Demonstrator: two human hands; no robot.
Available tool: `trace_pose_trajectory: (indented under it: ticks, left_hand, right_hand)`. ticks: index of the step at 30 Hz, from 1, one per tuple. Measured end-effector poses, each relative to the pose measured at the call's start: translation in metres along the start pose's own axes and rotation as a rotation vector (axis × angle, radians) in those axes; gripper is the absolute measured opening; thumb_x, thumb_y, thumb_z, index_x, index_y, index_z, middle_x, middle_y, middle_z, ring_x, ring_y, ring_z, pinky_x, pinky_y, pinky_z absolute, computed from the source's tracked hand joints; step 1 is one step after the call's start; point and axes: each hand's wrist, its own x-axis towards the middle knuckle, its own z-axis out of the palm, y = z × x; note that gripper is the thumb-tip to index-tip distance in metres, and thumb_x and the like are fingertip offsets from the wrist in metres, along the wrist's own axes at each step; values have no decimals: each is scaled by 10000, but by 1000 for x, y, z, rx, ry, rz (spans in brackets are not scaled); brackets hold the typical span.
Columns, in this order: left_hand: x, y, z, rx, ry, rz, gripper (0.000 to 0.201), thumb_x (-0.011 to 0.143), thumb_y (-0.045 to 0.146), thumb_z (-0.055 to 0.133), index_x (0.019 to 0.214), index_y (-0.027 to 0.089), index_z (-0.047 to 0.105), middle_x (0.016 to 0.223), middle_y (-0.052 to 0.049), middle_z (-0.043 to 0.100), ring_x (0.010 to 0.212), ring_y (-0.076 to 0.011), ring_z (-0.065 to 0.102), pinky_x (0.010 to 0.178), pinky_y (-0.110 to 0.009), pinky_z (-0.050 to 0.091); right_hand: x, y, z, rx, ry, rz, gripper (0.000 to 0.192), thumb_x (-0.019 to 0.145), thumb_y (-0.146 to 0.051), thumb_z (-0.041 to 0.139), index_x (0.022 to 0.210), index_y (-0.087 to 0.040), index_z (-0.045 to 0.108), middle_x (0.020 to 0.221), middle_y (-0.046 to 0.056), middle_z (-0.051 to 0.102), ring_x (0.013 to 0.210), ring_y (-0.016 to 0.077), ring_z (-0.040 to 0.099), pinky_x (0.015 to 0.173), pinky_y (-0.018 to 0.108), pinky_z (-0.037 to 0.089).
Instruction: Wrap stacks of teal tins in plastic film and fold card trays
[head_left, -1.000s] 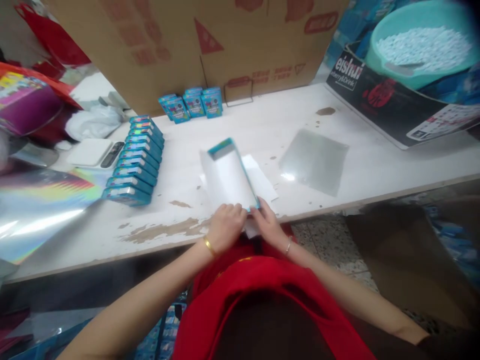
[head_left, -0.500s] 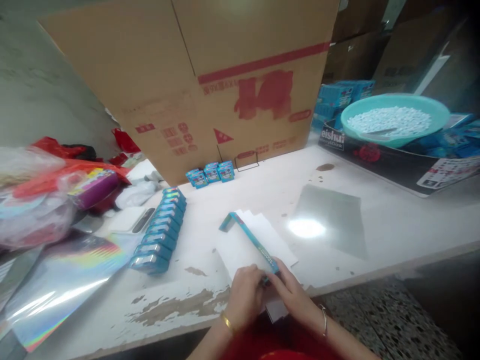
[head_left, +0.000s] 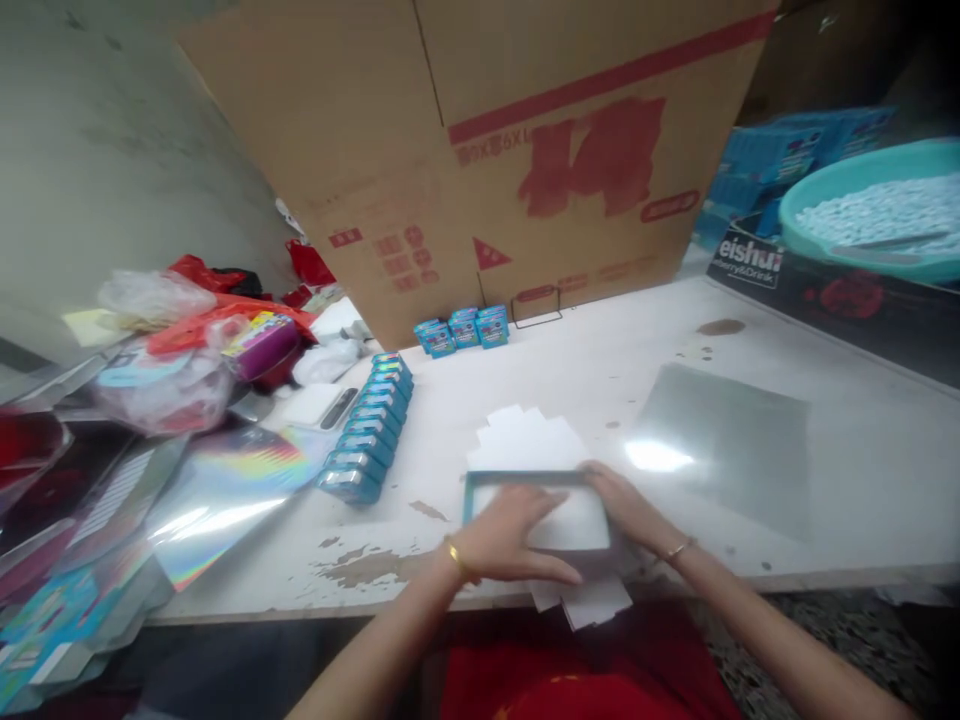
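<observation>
A shallow rectangular blue box (head_left: 517, 476) lies open on the table's near side, with white showing inside its walls. My left hand (head_left: 514, 530) is over its left and near part, slightly blurred, with thumb and fingers spread apart and nothing gripped. At the box's right end my right hand (head_left: 621, 502) has its fingers around the far corner, holding it. Fanned white sheets (head_left: 534, 438) lie under and beyond the box. More white sheets (head_left: 596, 603) stick out over the table's near edge.
A row of small blue packs (head_left: 371, 430) stands to the left, by a white scale (head_left: 311, 405). Several more packs (head_left: 480, 328) sit against a large carton (head_left: 420, 200). To the right are a clear sheet (head_left: 735, 440) and a turquoise basin (head_left: 806, 205) of small white pieces.
The blue strip, earlier raised and angled between both hands, now shows as a rectangular box on the sheets. My left hand has spread its fingers; my right hand has moved to the right end. The view shifted.
</observation>
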Motion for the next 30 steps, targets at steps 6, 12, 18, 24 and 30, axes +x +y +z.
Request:
trace_pose_trajectory:
  ticks: [6,12,18,24,30]
  left_hand:
    - [6,-45,-12,160,-93,-25,328,930,367,407,863,198,679,852,-40,639,804,-151,577,741,-245,402]
    - [44,-79,-7,-243,-192,-237,336,785,480,587,791,147,634,660,7,570,614,-108,482,575,-220,360]
    - [45,-80,0,-185,-97,-283,279,768,426,615,855,164,573,717,2,559,649,-127,485,606,-247,381]
    - [9,-55,19,420,90,4,267,859,429,528,937,191,620,1045,-91,558,991,-243,475,863,-396,330]
    - [11,-53,31,430,10,-198,161,869,215,461,865,147,607,873,-81,598,855,-212,543,774,-354,328]
  right_hand:
    - [53,15,-33,-348,-104,-50,313,888,-265,344,956,-176,636,893,67,643,876,217,598,830,353,470]
    - [24,-11,-30,-611,232,-383,413,919,-344,444,1281,-149,485,1190,140,543,1152,257,477,1005,431,373]
    - [-20,5,15,-937,18,-579,357,911,-251,489,1249,-136,505,1222,135,555,1156,268,455,1031,472,329]
    - [-9,14,22,-1137,25,-510,214,911,-114,412,820,-167,599,875,90,568,846,227,478,747,343,391]
    - [-4,-4,17,-1223,-116,-373,145,873,-91,468,834,-146,597,832,99,551,803,233,461,670,324,351]
